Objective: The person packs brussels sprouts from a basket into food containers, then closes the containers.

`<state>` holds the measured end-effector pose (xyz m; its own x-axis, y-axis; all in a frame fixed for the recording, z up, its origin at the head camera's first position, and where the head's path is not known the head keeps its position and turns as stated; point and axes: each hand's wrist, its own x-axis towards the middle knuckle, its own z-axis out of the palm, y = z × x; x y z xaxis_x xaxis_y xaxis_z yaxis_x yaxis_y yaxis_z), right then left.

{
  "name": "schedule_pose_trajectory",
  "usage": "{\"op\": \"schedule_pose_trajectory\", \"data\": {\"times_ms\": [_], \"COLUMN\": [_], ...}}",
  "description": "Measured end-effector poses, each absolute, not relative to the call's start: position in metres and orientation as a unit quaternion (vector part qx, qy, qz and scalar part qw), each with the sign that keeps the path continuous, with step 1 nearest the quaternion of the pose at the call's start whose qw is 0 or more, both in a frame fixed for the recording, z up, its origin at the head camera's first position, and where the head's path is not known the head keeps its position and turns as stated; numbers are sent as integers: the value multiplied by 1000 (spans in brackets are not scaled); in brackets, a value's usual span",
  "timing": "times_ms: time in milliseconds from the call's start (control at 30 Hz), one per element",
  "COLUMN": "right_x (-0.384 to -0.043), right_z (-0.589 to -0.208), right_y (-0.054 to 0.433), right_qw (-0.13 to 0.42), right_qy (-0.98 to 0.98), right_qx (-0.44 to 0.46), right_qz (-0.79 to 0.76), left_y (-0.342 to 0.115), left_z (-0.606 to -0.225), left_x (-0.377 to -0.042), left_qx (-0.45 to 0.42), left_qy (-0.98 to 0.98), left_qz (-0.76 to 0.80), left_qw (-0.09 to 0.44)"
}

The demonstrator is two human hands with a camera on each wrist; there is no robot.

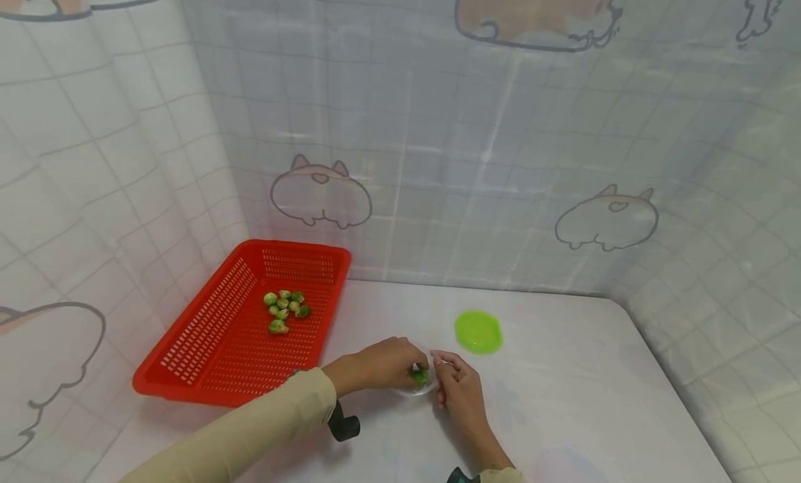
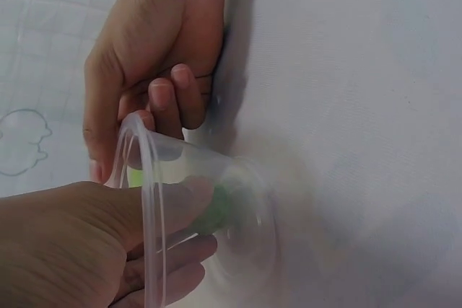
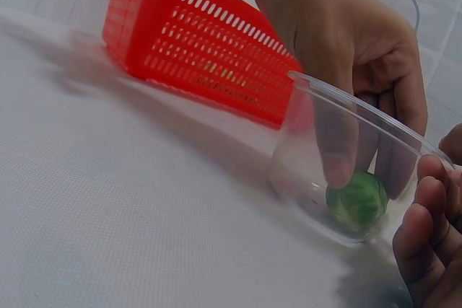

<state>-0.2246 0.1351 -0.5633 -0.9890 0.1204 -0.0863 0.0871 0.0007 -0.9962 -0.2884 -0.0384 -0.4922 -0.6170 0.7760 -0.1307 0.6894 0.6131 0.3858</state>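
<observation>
A clear plastic tub stands on the white table, partly hidden by the hands in the head view. My left hand reaches down through its mouth. Between that hand's thumb and fingers, low in the tub near the bottom, is a green Brussels sprout. On the other side, my right hand holds the tub's rim with its thumb and curled fingers. More Brussels sprouts lie in a loose group in the red basket, left of the hands.
Beyond the right hand, a round bright green lid lies flat on the table. The slotted red basket takes up the table's left side, close under the left forearm. A curtain with cartoon animals encloses the back and sides.
</observation>
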Motion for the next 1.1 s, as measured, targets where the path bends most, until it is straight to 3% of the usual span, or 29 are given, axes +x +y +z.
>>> {"op": "schedule_pose_trajectory", "data": {"times_ms": [467,633,900,1100], "right_x": [-226,-218,-214,-213], "right_z": [-563,-540,-527,-522], "right_y": [136,133,131,130], "right_qw": [9,-5,-3,-5], "right_qy": [-703,-702,-708,-708], "right_qx": [-75,-79,-85,-89], "right_qz": [707,708,701,700], "left_y": [-62,-77,-106,-130], "left_z": [-475,-467,-459,-447], "left_x": [-294,-300,-314,-319], "left_qx": [420,389,386,354], "left_qy": [856,857,847,847], "left_qz": [265,304,349,384], "left_qw": [143,148,105,101]}}
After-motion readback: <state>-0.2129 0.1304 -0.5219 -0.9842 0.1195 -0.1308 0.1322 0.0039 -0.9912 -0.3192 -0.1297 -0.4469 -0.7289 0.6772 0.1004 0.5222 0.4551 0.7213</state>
